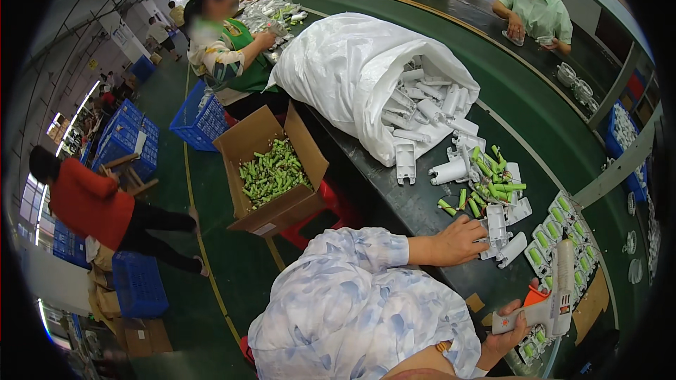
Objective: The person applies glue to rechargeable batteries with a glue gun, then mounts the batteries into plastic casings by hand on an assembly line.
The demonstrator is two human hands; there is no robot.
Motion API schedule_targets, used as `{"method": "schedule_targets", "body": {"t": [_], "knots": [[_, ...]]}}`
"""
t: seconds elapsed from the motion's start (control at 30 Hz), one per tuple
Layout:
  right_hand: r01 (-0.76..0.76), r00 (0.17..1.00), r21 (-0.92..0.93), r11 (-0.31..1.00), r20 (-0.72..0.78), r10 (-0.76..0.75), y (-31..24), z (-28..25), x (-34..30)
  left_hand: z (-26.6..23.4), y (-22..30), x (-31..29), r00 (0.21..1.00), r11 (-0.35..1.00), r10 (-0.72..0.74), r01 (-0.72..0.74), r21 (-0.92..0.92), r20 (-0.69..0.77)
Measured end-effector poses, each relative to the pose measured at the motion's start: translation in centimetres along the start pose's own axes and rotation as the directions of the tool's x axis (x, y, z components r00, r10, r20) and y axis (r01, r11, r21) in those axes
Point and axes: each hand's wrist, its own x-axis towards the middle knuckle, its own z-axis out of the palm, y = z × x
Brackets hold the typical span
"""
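Note:
My left hand (pixel 461 241) reaches over the dark worktable, its fingers closed on the edge of a white plastic housing (pixel 497 222). In my right hand (pixel 508 336) is a white hot glue gun (pixel 561 288) with an orange trigger, held upright near the table's front edge. Beyond my left hand lies a loose pile of green battery cells (pixel 491 184) with thin wires, mixed with more white housings. To the right, beside the glue gun, rows of housings with green cells fitted in them (pixel 560 229) lie close together.
A big white sack (pixel 366 70) spills white housings onto the table. Left of the table, an open cardboard box (pixel 310 149) of green cells rests on a red stool (pixel 327 212). A co-worker in a green apron (pixel 246 63) sits beyond the sack. A green conveyor belt (pixel 517 137) runs behind.

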Motion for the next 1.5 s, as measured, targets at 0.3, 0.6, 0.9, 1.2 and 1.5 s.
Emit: {"method": "schedule_targets", "body": {"t": [0.3,0.6,0.9,1.2,1.5], "knots": [[0.078,0.995,0.051,0.996,-0.063,-0.074,-0.3,0.4,-1.3,-0.1,0.1,0.0,0.993,0.993,0.097,-0.091,0.078,-0.068],[0.077,0.997,0.045,0.996,-0.027,-0.076,0.6,-1.3,-1.0,-0.1,-0.1,-0.3,0.993,0.993,0.115,-0.115,0.038,-0.002],[0.055,0.996,0.066,0.996,-0.080,-0.050,0.6,-0.3,-0.7,-0.4,-0.7,0.0,0.998,0.999,0.012,-0.015,-0.039,-0.068],[0.057,0.998,0.055,0.997,-0.024,-0.055,-0.3,-1.5,-1.2,-2.5,-1.4,1.6,0.954,0.793,-0.290,0.281,-0.541,0.071],[-0.009,0.974,0.261,0.965,-0.215,0.067,0.2,-2.3,-1.6,-5.5,-0.6,2.2,0.749,0.315,-0.351,0.660,-0.683,0.562]]}}
